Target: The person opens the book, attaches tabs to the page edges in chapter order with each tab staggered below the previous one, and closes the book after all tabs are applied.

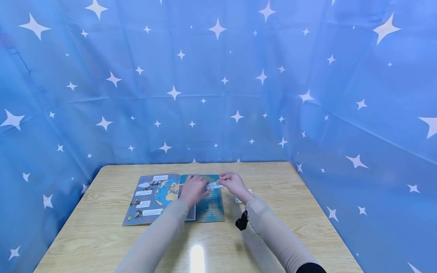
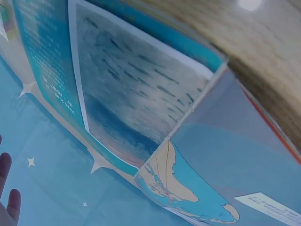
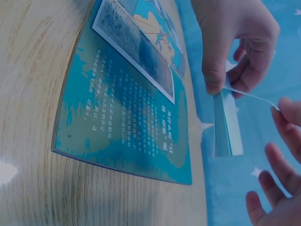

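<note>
Above the right page of an open picture book (image 1: 210,206), my left hand (image 1: 193,190) pinches a pale blue layered paper strip (image 3: 227,125) between thumb and curled fingers. From its top, a thin whitish sheet edge (image 3: 251,94) runs across to my right hand (image 1: 234,183), whose thumb and index finger pinch the end. The right hand's other fingers (image 3: 272,188) are spread apart. What kind of paper piece this is, I cannot tell. In the left wrist view only a few left fingertips (image 2: 14,200) show, at the left edge.
The book's grey left page (image 1: 150,214) carries a globe picture and white text boxes. A bordered picture (image 2: 131,80) lies at the fold. A small pale green-white piece (image 1: 238,200) lies on the wooden table (image 1: 273,197), partly behind my right wrist. A blue star-patterned curtain (image 1: 205,125) surrounds the table.
</note>
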`<state>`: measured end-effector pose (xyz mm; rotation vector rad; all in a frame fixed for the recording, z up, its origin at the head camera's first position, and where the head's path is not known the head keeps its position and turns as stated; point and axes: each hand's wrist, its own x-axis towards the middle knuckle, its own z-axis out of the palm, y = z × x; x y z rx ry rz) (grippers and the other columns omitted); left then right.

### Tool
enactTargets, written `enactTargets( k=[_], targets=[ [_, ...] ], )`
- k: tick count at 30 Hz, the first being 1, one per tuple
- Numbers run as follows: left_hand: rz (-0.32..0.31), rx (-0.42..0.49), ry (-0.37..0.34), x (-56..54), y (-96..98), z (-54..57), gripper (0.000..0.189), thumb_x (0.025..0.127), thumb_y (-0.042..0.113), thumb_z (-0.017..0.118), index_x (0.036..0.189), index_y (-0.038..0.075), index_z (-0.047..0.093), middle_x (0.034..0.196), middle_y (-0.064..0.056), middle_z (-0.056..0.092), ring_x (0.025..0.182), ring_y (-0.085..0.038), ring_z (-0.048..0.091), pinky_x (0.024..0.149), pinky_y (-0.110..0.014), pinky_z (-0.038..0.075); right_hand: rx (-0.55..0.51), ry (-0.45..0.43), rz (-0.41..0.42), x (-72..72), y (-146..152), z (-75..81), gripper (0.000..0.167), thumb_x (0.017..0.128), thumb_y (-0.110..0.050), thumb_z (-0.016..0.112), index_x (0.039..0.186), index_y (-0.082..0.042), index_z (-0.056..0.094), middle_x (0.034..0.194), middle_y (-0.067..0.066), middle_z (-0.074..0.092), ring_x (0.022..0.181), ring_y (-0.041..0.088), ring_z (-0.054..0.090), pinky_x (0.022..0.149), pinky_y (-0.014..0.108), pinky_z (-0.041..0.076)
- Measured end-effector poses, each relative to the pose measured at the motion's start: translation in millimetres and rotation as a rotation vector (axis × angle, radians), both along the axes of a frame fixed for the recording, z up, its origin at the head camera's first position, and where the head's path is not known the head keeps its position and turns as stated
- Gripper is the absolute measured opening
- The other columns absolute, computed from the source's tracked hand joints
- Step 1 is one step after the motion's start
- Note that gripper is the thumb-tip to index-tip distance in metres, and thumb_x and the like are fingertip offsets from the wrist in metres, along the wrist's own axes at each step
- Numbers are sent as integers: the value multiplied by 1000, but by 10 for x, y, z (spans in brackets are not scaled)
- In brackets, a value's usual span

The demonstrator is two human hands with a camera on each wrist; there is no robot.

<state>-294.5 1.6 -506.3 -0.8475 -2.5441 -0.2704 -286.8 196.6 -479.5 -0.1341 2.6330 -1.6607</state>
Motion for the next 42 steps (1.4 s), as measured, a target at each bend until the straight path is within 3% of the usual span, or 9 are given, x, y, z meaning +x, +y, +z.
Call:
enactTargets(
  k=[6, 14, 21, 34, 42],
  targets=[
    [-10, -21, -34, 27, 15, -23, 21, 82, 31, 77, 95, 15, 74, 95, 2, 70, 95, -18, 63, 93, -44, 45, 28, 6, 13, 46, 16, -26, 19, 90, -19, 69, 83, -2, 75, 127, 13, 58, 125, 35, 46, 96, 52, 44],
    [-14, -20, -15, -33, 51, -25, 19, 84, 31, 75, 96, 16, 73, 95, 2, 71, 92, -17, 63, 96, -44, 45, 4, 27, 2, 34, 50, 5, 20, 91, -21, 69, 84, -4, 74, 128, 12, 57, 127, 34, 44, 96, 52, 44],
    [-19, -36, -8, 27, 6, -41, 19, 82, 29, 77, 94, 15, 72, 95, 2, 71, 92, -18, 64, 92, -44, 46, 13, -2, 21, 51, 22, -15, 23, 91, -23, 68, 85, -2, 75, 130, 11, 56, 127, 33, 44, 96, 51, 45],
    [-10, -15, -13, 39, 15, 9, 19, 80, 28, 79, 93, 15, 73, 93, 2, 71, 90, -18, 64, 94, -44, 44, 20, -11, 10, 46, 28, 15, 25, 92, -24, 67, 83, -2, 74, 130, 9, 54, 127, 32, 44, 98, 52, 43],
    [7, -23, -37, 18, 36, 35, 21, 80, 29, 79, 94, 15, 73, 94, 2, 71, 93, -18, 63, 96, -44, 42, 20, -9, -3, 51, 27, 35, 22, 91, -21, 69, 89, 0, 75, 130, 12, 54, 128, 34, 42, 99, 51, 43]
  ],
)
